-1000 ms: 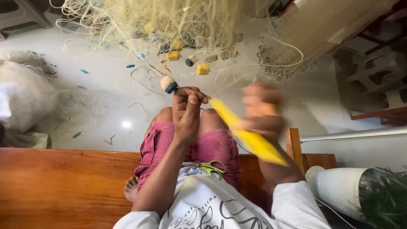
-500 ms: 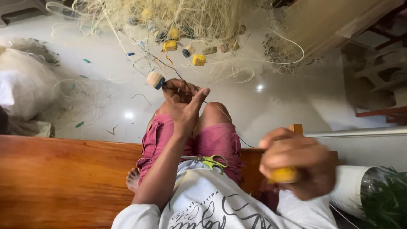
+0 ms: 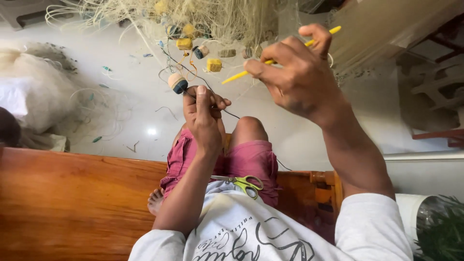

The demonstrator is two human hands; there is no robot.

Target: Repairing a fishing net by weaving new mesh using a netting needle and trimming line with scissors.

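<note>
White floor, net (image 3: 193, 19) heaped. Left hand (image 3: 203, 113) pinches line (image 3: 227, 112) taut by float (image 3: 177, 83); right hand (image 3: 297, 77) grips yellow needle (image 3: 241, 75) raised. Scissors (image 3: 244, 182) on lap, handy.

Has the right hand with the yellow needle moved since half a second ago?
Yes. The right hand has risen from low beside the wooden bench to above the knee, lifting the yellow needle toward the net pile.

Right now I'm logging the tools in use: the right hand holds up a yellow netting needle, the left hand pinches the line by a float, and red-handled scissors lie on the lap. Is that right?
Not quite. In the head view the scissors on the lap have green handles, not red. The rest stands: the right hand holds up the yellow netting needle, and the left hand pinches the line by the float.
</note>
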